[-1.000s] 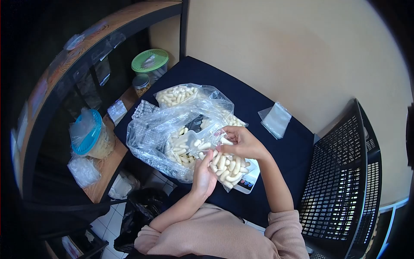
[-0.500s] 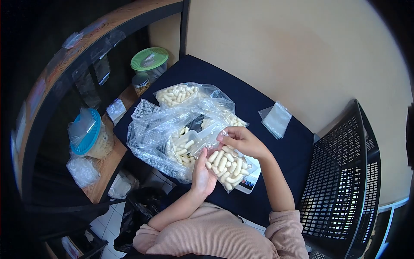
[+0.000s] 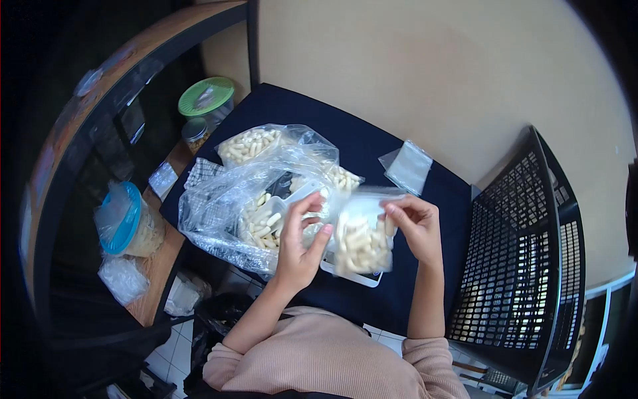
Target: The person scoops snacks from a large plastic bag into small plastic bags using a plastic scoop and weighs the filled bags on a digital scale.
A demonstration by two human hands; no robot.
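My right hand (image 3: 415, 223) pinches the upper right side of a small clear plastic bag (image 3: 362, 246), blurred by motion and filled with pale, finger-shaped pieces. Just left of it is my left hand (image 3: 299, 246), fingers apart and holding nothing. Beneath the small bag, a white device like a kitchen scale (image 3: 359, 278) shows only its near edge. A large clear plastic bag (image 3: 209, 206) lies spread open to the left, with loose pale pieces (image 3: 262, 223) inside. Behind it rests another filled bag (image 3: 252, 145).
Flat clear bags (image 3: 410, 166) lie at the table's back right. A black plastic crate (image 3: 498, 266) stands right of the dark tablecloth (image 3: 372, 139). On the left shelf are a blue-lidded tub (image 3: 143, 229), a green-lidded tub (image 3: 206, 98) and a small jar (image 3: 195, 133).
My left hand has come off the small bag and opened. My right hand has moved right and holds the bag more upright. The camera view has shifted slightly.
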